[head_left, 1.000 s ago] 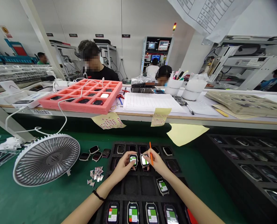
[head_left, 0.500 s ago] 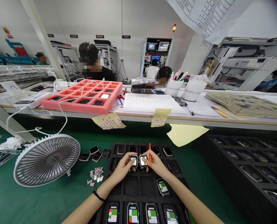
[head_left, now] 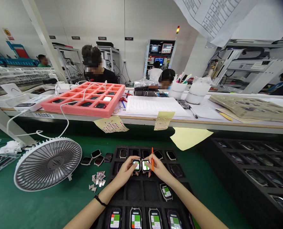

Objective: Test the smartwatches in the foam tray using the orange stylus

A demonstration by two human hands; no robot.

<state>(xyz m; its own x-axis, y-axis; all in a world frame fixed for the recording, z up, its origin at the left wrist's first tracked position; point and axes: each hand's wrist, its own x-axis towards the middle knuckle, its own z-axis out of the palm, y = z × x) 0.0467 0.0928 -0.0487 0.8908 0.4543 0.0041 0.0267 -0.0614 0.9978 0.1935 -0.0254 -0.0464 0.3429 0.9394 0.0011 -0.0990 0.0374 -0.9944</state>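
1. Smartwatch (head_left: 136, 165), 12 o'clock: glossy glass face, smooth.
2. Orange stick (head_left: 152, 158), 12 o'clock: smooth, plastic in appearance, faint sheen.
3. Black tray (head_left: 134, 190), 12 o'clock: matt foam, slightly rough.
4. Fan (head_left: 47, 164), 10 o'clock: white moulded plastic, low sheen, ribbed grille.
5. Green mat (head_left: 36, 206), 8 o'clock: matt, smooth.
6. Pink tray (head_left: 93, 111), 11 o'clock: matt foam, fine-textured.
7. Ruled sheet (head_left: 153, 106), 12 o'clock: matt white paper.
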